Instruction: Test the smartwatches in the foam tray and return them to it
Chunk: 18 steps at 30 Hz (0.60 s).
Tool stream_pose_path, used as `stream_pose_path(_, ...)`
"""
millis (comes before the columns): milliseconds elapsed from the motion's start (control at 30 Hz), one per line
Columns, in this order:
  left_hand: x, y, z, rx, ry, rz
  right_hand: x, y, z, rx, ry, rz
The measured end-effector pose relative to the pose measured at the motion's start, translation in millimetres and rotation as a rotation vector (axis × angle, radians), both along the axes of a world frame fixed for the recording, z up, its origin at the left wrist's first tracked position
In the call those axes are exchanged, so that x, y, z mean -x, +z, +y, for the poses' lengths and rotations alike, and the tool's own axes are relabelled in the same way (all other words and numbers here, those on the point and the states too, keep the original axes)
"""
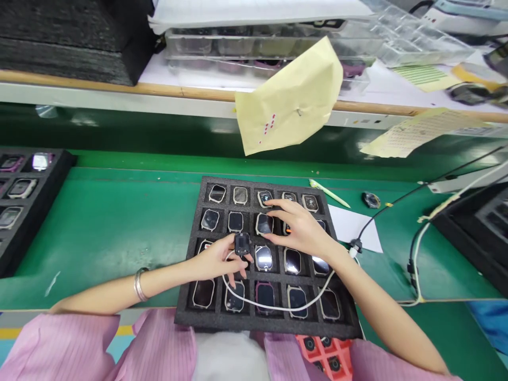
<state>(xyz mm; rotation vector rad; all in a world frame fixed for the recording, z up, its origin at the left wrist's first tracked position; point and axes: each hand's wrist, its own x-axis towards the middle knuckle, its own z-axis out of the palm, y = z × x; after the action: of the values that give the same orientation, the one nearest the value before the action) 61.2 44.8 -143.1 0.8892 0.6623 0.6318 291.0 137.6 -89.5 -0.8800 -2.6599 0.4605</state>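
Observation:
A black foam tray (190, 307) lies on the green bench in front of me, its square pockets filled with several smartwatch bodies. My left hand (218, 259) pinches a small black charging puck (242, 244) above the tray's third row; a white cable (278, 307) runs from the puck across the tray to the right. My right hand (297, 227) reaches over the second row, fingers curved down onto a watch body (264, 224) there. A metal bracelet sits on my left wrist.
A second black foam tray (24, 211) with watches lies at the left edge. A yellow paper (289, 100) hangs from the shelf behind. A green pen (329, 193), a white sheet (353, 225), black and white cables (413, 259) and another dark tray (476, 233) are on the right.

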Motion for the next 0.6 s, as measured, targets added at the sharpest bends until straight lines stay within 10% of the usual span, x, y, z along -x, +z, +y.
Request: stream_pose_path(600,-5,1.0,-11,-0.020,0.169,0.115,33,-23.2,-49,-0.114,0.194,0.218)
